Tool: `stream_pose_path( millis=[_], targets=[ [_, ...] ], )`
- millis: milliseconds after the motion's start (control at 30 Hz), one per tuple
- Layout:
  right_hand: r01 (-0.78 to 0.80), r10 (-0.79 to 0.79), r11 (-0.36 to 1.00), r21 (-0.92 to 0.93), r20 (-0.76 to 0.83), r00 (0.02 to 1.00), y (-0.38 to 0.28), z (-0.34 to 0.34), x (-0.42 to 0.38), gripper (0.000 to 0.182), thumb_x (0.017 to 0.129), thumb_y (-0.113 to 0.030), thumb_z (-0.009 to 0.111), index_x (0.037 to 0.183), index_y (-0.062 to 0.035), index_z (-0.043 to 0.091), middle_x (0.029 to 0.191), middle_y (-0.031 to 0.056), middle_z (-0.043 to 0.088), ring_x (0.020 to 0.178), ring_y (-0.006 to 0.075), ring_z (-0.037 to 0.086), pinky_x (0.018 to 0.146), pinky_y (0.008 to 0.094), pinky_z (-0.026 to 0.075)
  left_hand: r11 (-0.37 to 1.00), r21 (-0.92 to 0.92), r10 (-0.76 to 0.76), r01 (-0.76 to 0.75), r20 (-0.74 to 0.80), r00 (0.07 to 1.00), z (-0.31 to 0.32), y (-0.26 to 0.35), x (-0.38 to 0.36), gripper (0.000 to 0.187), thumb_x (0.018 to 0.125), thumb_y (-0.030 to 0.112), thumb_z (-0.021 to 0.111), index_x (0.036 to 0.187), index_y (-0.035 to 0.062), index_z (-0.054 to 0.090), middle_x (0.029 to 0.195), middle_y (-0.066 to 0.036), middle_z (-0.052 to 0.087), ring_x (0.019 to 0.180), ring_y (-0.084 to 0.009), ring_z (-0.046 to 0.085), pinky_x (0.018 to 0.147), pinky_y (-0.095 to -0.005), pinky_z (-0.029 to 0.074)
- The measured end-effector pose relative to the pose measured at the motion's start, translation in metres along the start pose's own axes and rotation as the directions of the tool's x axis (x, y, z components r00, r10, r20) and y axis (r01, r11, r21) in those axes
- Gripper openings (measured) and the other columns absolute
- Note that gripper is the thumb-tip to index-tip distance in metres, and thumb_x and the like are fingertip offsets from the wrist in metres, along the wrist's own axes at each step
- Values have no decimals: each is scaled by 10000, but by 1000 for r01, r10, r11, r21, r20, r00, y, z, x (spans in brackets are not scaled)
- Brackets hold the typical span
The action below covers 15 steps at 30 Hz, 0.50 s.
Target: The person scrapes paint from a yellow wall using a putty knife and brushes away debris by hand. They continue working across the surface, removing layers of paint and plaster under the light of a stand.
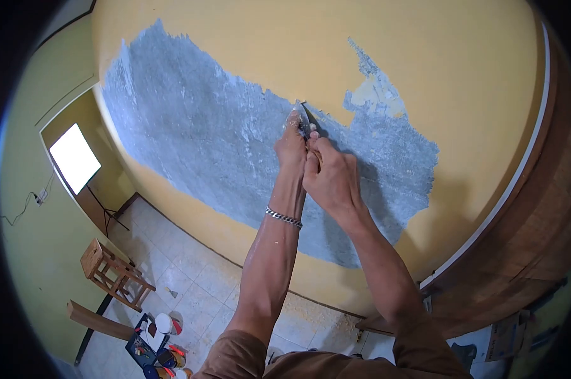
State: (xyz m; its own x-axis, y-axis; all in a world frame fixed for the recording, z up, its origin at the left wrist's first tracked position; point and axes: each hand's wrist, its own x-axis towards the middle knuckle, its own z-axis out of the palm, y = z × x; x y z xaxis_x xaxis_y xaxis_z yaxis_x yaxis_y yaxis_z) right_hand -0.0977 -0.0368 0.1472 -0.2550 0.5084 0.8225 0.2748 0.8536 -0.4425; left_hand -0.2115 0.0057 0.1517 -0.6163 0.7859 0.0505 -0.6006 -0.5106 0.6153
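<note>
1. In the head view, a thin metal scraper [305, 116] is at the upper centre of the frame, its blade at the upper edge of a large, rough grey patch [190, 120], where it meets the smooth yellow wall [266, 44].
2. The right hand [333, 174] is clenched, its fingers curled around the scraper's lower end. The left hand [291, 146] is just beside it, its fingers reaching up against the scraper; how far they close around it cannot be told. Pale crumbs dot the left fingers, and a silver chain bracelet [283, 218] circles the left wrist.
3. Right of the hands, the bared grey surface rises into a ragged point, with a pale, partly scraped area [377, 98] inside it.
4. At the left, a bright white rectangular lamp [75, 158] stands on a black stand [108, 213]. Below it are a brown wooden stool [116, 273] and, at the lower left, a black tray [136, 354] with containers, including a white-lidded tub [164, 324].
5. Pale flakes lie on the light tiled floor [203, 284] along the wall's base.
</note>
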Motion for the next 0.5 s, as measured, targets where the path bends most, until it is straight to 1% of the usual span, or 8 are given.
stream_pose_path(
  millis=[67, 100, 200, 233, 333, 400, 467, 500],
  targets=[
    [-42, 43, 999, -33, 41, 998, -2, -6, -9, 125, 882, -50, 555, 963, 16, 624, 911, 210, 709, 807, 408, 686, 704, 447, 566, 993, 117, -32, 33, -13, 999, -2, -7, -7, 365, 937, 312, 680, 850, -40, 632, 737, -123, 647, 534, -168, 577, 466, -289, 478],
    [-2, 2, 1000, 2, -31, 1000, 3, -4, -17, 129, 882, -53, 556, 966, 17, 627, 895, 211, 707, 803, 410, 686, 700, 454, 563, 988, 153, 6, -3, -20, 1000, 1, -11, -16, 375, 938, 321, 677, 868, -45, 640, 742, -121, 649, 535, -171, 579, 471, -299, 481],
    [17, -16, 999, 31, -52, 999, -5, 16, 9, 168, 887, -85, 547, 984, 22, 633, 843, 218, 692, 791, 421, 677, 679, 484, 544, 968, 243, 89, -63, -98, 991, -4, 12, 31, 352, 936, 308, 685, 884, -37, 638, 748, -125, 652, 527, -170, 579, 467, -304, 485],
    [13, -14, 1000, -11, -27, 1000, -15, 29, 29, 186, 889, -97, 540, 992, 24, 635, 831, 219, 687, 788, 421, 676, 674, 488, 540, 996, 86, 27, -29, 28, 999, -12, 22, 65, 367, 927, 315, 696, 891, -45, 635, 755, -132, 651, 560, -169, 592, 465, -309, 477],
    [11, -10, 999, -32, 11, 1000, -25, 37, 42, 207, 887, -113, 529, 1000, 21, 640, 821, 222, 682, 790, 421, 675, 676, 489, 538, 998, 46, -41, 35, 143, 989, -15, 57, 70, 407, 913, 350, 708, 887, -51, 643, 760, -139, 651, 605, -163, 603, 470, -319, 466],
    [30, -30, 1000, 5, -1, 1000, -32, 34, 36, 210, 883, -115, 526, 999, 16, 643, 823, 222, 682, 795, 420, 676, 682, 487, 540, 997, -11, -80, 82, 113, 990, -17, 45, 64, 398, 918, 350, 699, 899, -46, 660, 781, -141, 656, 648, -167, 619, 479, -332, 469],
    [-46, 46, 999, -9, 27, 999, -29, 18, 12, 212, 873, -111, 533, 1011, -1, 651, 826, 226, 681, 798, 423, 672, 699, 486, 539, 949, 314, -16, 14, 5, 1000, -27, 23, 57, 337, 936, 313, 682, 902, -22, 668, 806, -134, 661, 647, -165, 621, 491, -334, 481],
    [-66, 66, 996, 54, 11, 998, -22, 17, 7, 214, 862, -137, 547, 996, -13, 658, 838, 225, 684, 810, 426, 670, 723, 489, 539, 950, 312, -9, 7, 4, 1000, -34, 17, 69, 337, 936, 313, 682, 902, -22, 668, 806, -134, 661, 647, -165, 621, 491, -334, 481]
  ],
)
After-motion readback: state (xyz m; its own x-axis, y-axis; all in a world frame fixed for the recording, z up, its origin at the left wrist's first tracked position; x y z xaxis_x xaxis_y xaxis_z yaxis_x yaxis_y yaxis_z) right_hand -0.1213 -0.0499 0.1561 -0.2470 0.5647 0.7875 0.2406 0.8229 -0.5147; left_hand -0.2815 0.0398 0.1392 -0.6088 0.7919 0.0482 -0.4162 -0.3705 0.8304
